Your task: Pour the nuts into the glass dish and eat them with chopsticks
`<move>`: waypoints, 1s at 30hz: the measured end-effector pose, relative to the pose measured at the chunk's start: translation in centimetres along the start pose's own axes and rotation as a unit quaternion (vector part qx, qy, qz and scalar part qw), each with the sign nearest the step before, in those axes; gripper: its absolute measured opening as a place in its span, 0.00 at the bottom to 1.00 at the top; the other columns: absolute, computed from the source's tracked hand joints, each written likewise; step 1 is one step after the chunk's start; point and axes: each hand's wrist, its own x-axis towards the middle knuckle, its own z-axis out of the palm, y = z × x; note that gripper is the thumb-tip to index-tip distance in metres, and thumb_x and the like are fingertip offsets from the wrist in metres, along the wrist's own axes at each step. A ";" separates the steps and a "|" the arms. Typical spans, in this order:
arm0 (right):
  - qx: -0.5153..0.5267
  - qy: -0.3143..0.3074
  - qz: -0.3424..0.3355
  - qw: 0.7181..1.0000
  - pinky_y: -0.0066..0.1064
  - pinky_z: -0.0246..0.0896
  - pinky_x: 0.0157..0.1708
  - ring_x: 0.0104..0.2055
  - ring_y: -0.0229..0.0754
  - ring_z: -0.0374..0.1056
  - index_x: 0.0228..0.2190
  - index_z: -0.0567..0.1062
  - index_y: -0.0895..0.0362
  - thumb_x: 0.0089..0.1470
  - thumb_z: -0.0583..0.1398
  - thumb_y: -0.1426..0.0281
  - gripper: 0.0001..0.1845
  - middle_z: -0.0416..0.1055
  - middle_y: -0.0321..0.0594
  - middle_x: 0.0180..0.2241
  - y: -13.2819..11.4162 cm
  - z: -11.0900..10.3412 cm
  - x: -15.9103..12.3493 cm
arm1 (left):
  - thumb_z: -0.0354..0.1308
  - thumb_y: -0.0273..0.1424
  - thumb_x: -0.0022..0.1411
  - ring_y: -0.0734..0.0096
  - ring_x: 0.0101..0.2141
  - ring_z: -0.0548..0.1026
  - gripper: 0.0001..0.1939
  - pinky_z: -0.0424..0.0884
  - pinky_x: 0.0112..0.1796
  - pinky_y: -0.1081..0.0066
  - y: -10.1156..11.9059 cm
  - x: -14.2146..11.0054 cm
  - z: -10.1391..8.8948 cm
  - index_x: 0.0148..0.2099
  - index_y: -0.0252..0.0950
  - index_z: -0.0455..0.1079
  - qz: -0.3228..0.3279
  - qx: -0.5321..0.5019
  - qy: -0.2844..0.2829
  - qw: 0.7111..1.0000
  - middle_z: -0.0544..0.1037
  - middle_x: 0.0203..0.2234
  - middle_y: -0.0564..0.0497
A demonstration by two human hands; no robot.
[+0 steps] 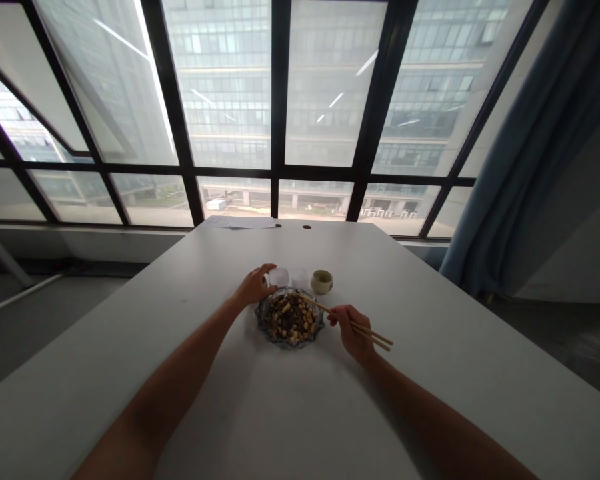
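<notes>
A clear bowl with a scalloped rim (261,328) stands on the white table, filled with a mix of pale nut-like pieces and darker bits (290,317). Behind it, my left hand (254,287) has its thumb and fingers around the left side of a small clear plastic container (279,276). My right hand (353,328) is closed on a pair of wooden chopsticks (375,335), whose tips reach over the bowl's back edge. A second clear container (299,278) sits beside the first, and a small greenish-beige cup (322,283) stands to its right.
The long white table (280,407) runs up to a wall of dark-framed windows. Sheets of paper (240,223) lie at its far left end, near two dark round spots on the tabletop. A blue curtain (505,173) hangs at the right.
</notes>
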 end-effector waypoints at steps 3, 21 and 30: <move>-0.024 0.003 -0.024 0.999 0.30 0.67 0.28 0.26 0.40 0.71 0.31 0.75 0.56 0.65 0.54 0.57 0.19 0.75 0.39 0.24 -0.1 0.0 -0.1 | 0.63 0.30 0.52 0.65 0.41 0.77 0.30 0.73 0.48 0.63 0.0 0.0 0.1 0.59 0.37 0.65 0.025 0.004 0.018 1.000 0.77 0.48 0.46; -0.008 0.027 0.001 1.000 0.31 0.68 0.29 0.27 0.41 0.72 0.32 0.75 0.56 0.66 0.53 0.56 0.20 0.75 0.40 0.25 -0.3 0.3 -0.2 | 0.64 0.29 0.55 0.60 0.53 0.74 0.31 0.70 0.56 0.59 -0.1 0.0 0.5 0.61 0.38 0.63 0.106 0.036 0.034 0.993 0.75 0.54 0.45; -0.008 0.033 0.012 0.999 0.33 0.68 0.29 0.27 0.43 0.72 0.31 0.75 0.56 0.65 0.53 0.54 0.21 0.75 0.40 0.24 -0.5 0.3 -0.2 | 0.64 0.30 0.55 0.59 0.52 0.74 0.30 0.68 0.57 0.58 0.3 -0.1 0.3 0.60 0.39 0.64 0.079 0.032 0.020 0.996 0.75 0.54 0.46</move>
